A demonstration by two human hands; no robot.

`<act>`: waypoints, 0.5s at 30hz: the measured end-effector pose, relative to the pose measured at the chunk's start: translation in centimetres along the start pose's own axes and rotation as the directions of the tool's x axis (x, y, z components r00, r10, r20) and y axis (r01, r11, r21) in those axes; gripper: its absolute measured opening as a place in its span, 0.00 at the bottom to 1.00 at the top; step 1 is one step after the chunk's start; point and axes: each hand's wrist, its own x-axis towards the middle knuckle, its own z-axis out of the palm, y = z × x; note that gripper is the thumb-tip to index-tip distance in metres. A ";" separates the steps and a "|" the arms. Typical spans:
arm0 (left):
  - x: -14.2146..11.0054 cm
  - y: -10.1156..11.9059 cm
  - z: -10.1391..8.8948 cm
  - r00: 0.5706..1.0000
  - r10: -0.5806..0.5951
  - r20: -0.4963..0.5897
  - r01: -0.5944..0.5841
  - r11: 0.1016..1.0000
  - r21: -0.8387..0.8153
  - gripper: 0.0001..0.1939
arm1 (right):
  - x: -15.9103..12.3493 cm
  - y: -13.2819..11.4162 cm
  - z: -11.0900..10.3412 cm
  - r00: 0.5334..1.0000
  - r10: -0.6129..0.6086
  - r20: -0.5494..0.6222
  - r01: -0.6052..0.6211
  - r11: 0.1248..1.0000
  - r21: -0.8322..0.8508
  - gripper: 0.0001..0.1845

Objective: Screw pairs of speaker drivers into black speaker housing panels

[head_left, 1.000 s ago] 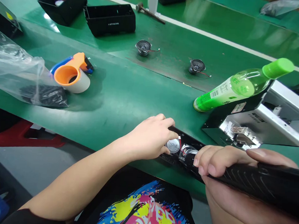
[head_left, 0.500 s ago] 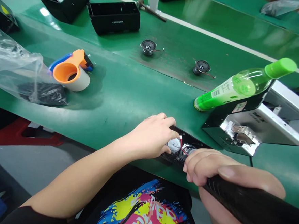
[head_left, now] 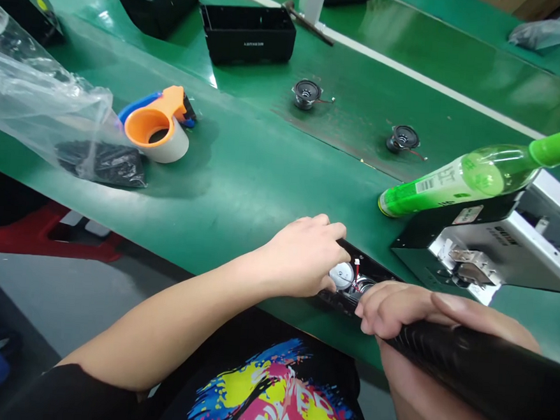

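My left hand (head_left: 303, 256) rests curled over a long black speaker housing (head_left: 345, 298), with its fingers reaching the far edge. Inside the housing, a round silver speaker back (head_left: 341, 276) sits beside a red wire (head_left: 356, 266). A second round metal part (head_left: 363, 284) is mostly hidden by my fingers. My right hand (head_left: 407, 312) grips a thick black ribbed tool handle (head_left: 470, 370), whose far end runs out of view. Its fingertips lie at the near side of the housing.
A green-capped bottle (head_left: 454, 180) lies on a metal machine (head_left: 473, 249) to the right. Two loose speakers (head_left: 307, 94) sit on the green bench, and black casings (head_left: 247, 35) stand beyond. An orange tape dispenser (head_left: 157, 128) and a plastic bag (head_left: 44, 85) lie at left.
The black tool and my right hand have drawn back from over the housing, uncovering more of it. The whole scene has shifted in view as my head moved.
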 end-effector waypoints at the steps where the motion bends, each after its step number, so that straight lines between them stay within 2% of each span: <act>1: 0.0 0.0 0.0 1.000 -0.005 0.000 0.005 1.000 0.005 0.17 | 0.0 0.0 -0.4 0.999 -0.024 0.022 0.023 0.999 0.029 0.10; 4: 0.2 0.1 0.0 1.000 0.011 -0.011 -0.010 0.998 0.058 0.17 | 0.0 0.3 -1.0 0.987 -0.152 0.049 0.146 0.984 0.098 0.21; 7: 0.3 0.2 -0.1 0.998 0.059 -0.022 -0.056 0.993 0.106 0.12 | 0.0 0.3 -0.6 0.991 -0.132 0.032 0.129 0.988 0.078 0.24; 11: 0.3 0.0 -0.2 0.997 0.074 -0.019 -0.072 0.993 0.096 0.16 | -0.1 0.3 0.1 0.988 -0.152 0.026 0.149 0.984 0.095 0.25; 13: 0.3 -0.1 -0.2 0.997 0.071 -0.021 -0.068 0.993 0.093 0.16 | -0.1 0.5 -0.2 0.986 -0.165 0.025 0.161 0.980 0.116 0.25; 15: 0.3 -0.1 -0.2 0.998 0.063 -0.013 -0.062 0.994 0.087 0.16 | 0.0 0.6 -0.8 0.982 -0.186 0.026 0.182 0.978 0.105 0.30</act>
